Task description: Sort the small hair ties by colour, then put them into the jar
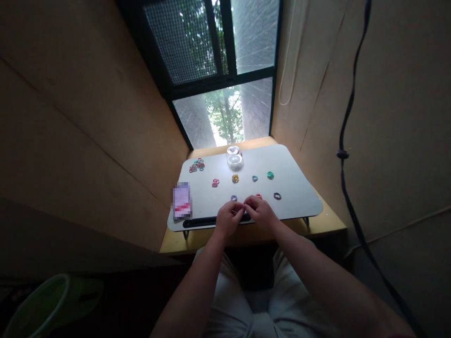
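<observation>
My left hand (228,218) and my right hand (260,211) meet over the front edge of a white lap table (296,202). Their fingertips are pinched together, and what they hold is too small to make out. Just beyond my fingers lie a purple hair tie (234,198) and a partly hidden red hair tie (258,196). A dark hair tie (277,196) is to the right. Farther back sit pink hair ties (215,183), yellow ones (235,178), a light blue one (254,178) and green ones (270,175). A mixed pile of hair ties (197,165) occupies the back left.
A clear round container (234,160) stands at the back of the table. At the left edge is a blurred purple packet or phone (182,201). A black slot (200,222) runs along the front. A dark cord (347,188) hangs on the right; a green basin (52,300) is lower left.
</observation>
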Demonstrator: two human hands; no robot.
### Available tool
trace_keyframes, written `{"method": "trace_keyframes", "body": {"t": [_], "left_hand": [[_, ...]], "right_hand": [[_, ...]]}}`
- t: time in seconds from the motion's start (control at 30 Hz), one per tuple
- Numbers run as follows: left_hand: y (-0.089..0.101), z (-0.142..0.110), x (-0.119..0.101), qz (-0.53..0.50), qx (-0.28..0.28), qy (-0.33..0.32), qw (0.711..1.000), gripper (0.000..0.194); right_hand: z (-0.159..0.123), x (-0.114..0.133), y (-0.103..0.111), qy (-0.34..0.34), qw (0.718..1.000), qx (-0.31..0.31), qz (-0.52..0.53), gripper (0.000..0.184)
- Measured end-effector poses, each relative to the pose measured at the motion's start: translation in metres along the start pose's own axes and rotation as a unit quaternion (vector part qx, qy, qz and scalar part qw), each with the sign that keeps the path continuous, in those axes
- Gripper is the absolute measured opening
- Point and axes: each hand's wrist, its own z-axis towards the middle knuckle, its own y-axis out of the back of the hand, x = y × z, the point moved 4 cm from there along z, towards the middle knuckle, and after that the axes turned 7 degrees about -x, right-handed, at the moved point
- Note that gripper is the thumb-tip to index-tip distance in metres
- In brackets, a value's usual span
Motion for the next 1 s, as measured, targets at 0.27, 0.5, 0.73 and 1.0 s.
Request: {"method": "trace_keyframes", "body": {"t": [0.27, 0.5, 0.73, 1.0], "left_hand": [[0.003, 0.000, -0.002, -0.005, -0.007, 0.025, 1.000, 0.014], [0.004, 0.002, -0.003, -0.015, -0.008, 0.038, 0.999, 0.016], [0.002, 0.003, 0.001, -0.047, -0.018, 0.054, 0.997, 0.015], [0.002, 0.000, 0.015, -0.124, -0.043, 0.102, 0.986, 0.021]], "right_hand": [[0.000, 0.000, 0.003, -0.009, 1.000, 0.001, -0.021, 0.013], [0.000, 0.001, 0.004, 0.001, 1.000, 0.007, -0.028, 0.016], [0.002, 0.002, 0.002, 0.011, 0.998, 0.018, -0.060, 0.017], [0.000, 0.006, 0.005, 0.006, 0.998, 0.007, -0.059, 0.018]]}}
